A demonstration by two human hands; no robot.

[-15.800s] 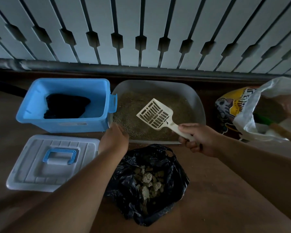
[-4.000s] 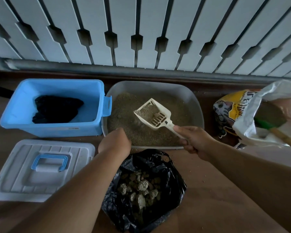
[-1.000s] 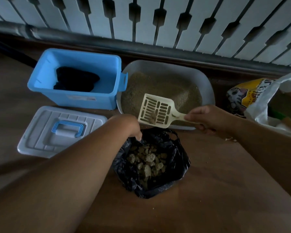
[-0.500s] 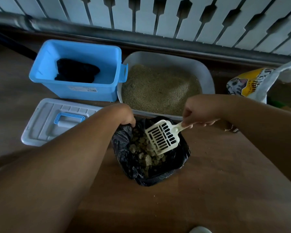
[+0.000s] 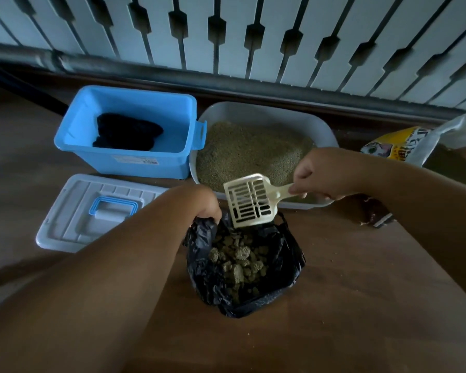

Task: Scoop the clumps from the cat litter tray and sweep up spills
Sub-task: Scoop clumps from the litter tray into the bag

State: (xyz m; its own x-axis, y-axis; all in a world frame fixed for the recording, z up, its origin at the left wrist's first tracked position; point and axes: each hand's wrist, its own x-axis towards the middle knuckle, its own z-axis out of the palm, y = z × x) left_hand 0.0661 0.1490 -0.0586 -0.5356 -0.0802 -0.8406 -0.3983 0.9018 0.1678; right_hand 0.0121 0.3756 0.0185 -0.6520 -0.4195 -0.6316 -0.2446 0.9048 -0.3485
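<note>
Scoop [image 5: 249, 201] in right hand [image 5: 322, 175], over bag [image 5: 285, 254] rim; left hand [image 5: 197, 201] pinches edge.

Dim, bluish light; wide-angle edge distortion.

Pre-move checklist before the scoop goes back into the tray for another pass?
1. Scoop emptied: ok, slots show clear, nothing seen on it.
2. Right hand grip on the scoop handle: ok, fingers curled round it.
3. Black bag held open: ok, left hand grips its rim.
4. Room in the bag: ok, clumps sit below the rim.
5. Clumps left in the litter tray: cannot tell, surface looks even but dim.
6. Floor free of spills: not ok, grains scattered right of the bag.
</note>
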